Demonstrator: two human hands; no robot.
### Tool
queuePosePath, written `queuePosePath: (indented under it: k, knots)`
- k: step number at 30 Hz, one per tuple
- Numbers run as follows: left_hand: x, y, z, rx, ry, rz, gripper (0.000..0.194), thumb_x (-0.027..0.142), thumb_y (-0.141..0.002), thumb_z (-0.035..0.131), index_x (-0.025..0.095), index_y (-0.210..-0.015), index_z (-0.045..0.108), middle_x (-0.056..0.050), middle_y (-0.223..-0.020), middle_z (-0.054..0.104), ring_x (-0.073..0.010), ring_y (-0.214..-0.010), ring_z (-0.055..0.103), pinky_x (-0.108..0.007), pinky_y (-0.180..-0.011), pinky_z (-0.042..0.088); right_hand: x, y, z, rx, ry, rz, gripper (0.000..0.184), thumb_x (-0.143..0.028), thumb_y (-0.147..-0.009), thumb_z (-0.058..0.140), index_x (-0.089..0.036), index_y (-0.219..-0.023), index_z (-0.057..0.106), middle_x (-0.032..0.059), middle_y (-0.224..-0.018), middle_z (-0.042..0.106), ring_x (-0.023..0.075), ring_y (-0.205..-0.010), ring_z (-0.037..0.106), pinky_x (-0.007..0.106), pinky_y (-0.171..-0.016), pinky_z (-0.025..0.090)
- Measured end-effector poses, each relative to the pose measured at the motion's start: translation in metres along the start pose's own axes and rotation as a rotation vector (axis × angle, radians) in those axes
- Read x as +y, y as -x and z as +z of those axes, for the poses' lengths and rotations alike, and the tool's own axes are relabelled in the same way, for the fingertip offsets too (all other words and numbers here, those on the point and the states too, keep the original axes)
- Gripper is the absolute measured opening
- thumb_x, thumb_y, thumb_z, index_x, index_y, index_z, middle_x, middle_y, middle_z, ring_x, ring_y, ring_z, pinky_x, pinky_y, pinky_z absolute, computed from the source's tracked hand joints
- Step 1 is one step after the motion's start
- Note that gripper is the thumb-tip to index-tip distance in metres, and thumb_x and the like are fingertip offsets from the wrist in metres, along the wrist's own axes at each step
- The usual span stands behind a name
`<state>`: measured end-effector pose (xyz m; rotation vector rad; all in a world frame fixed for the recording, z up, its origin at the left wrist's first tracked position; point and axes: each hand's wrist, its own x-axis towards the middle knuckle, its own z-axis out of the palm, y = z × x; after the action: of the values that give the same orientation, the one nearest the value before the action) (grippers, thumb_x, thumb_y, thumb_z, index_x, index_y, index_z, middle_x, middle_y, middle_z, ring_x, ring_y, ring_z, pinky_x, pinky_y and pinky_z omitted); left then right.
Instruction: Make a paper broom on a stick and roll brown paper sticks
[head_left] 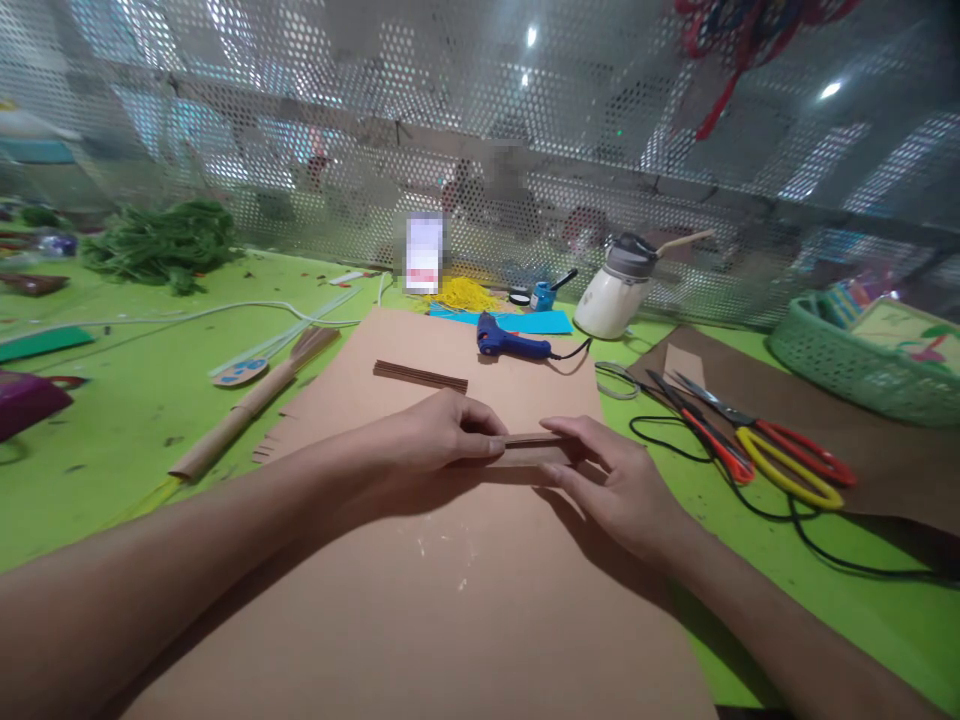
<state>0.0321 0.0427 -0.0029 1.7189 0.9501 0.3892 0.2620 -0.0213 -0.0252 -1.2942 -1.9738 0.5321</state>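
Observation:
Both hands hold a folded brown paper strip [529,450] between them, just above a large tan paper sheet [420,620]. My left hand [450,432] pinches its left end, thumb on top. At the right end, the fingers and thumb of my right hand [611,480] close round the strip. Beyond my left hand lies a pleated dark brown paper strip [420,376]. A blue glue gun [514,340] rests on the far part of the sheet, its nozzle end to the left.
To the right lie red-handled and yellow-handled scissors [787,465], pliers [705,430] and brown paper [885,470]. A white jug [611,295] and green basket [847,360] stand behind. At left are a paper-wrapped roll [240,420] and green strings [161,240]. Perforated mesh [300,150] closes the back.

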Motion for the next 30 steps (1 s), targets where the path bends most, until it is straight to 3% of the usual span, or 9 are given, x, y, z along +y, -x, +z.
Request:
queuePosePath:
  k: [5, 9, 14, 20, 30]
  knots:
    - [0.000, 0.000, 0.000, -0.009, 0.037, -0.018, 0.025, 0.040, -0.079, 0.065, 0.018, -0.087, 0.073, -0.003, -0.081, 0.069, -0.0180, -0.075, 0.059, -0.026, -0.066, 0.040, 0.000, 0.000, 0.000, 0.006, -0.007, 0.003, 0.034, -0.026, -0.086, 0.064, -0.022, -0.120, 0.060, 0.0083, -0.117, 0.067, 0.0233, -0.101, 0.063, 0.038, -0.087, 0.050]
    - [0.000, 0.000, 0.006, -0.008, 0.228, -0.060, 0.019, 0.035, -0.077, 0.068, 0.016, -0.081, 0.070, 0.000, -0.065, 0.062, -0.0133, -0.062, 0.055, -0.025, -0.059, 0.039, 0.000, 0.000, 0.001, 0.002, -0.044, 0.030, 0.034, -0.025, -0.085, 0.065, -0.022, -0.118, 0.062, 0.0092, -0.116, 0.067, 0.0247, -0.102, 0.063, 0.041, -0.089, 0.050]
    - [-0.002, 0.000, 0.017, -0.001, 0.513, -0.139, 0.019, 0.029, -0.074, 0.072, 0.015, -0.081, 0.061, -0.001, -0.060, 0.063, -0.0132, -0.053, 0.060, -0.022, -0.047, 0.035, 0.002, -0.001, 0.003, -0.048, -0.483, 0.262, 0.033, -0.039, -0.088, 0.062, -0.020, -0.114, 0.063, 0.0062, -0.092, 0.068, 0.0184, -0.076, 0.064, 0.037, -0.074, 0.054]
    - [-0.003, 0.002, 0.019, -0.067, 0.638, -0.141, 0.022, 0.029, -0.077, 0.070, 0.016, -0.085, 0.053, -0.008, -0.066, 0.070, -0.0165, -0.058, 0.065, -0.021, -0.046, 0.036, 0.004, -0.003, 0.007, 0.032, -0.814, 0.460, 0.031, -0.044, -0.083, 0.069, -0.020, -0.102, 0.066, -0.0002, -0.060, 0.063, 0.0150, -0.059, 0.060, 0.029, -0.060, 0.047]
    - [-0.005, 0.001, 0.017, -0.097, 0.611, -0.142, 0.012, 0.022, -0.080, 0.062, 0.015, -0.083, 0.052, -0.008, -0.062, 0.069, -0.0157, -0.056, 0.065, -0.020, -0.045, 0.035, 0.002, -0.005, 0.006, 0.033, -0.818, 0.490, 0.031, -0.042, -0.077, 0.076, -0.018, -0.094, 0.067, 0.0002, -0.056, 0.064, 0.0143, -0.054, 0.059, 0.027, -0.056, 0.045]
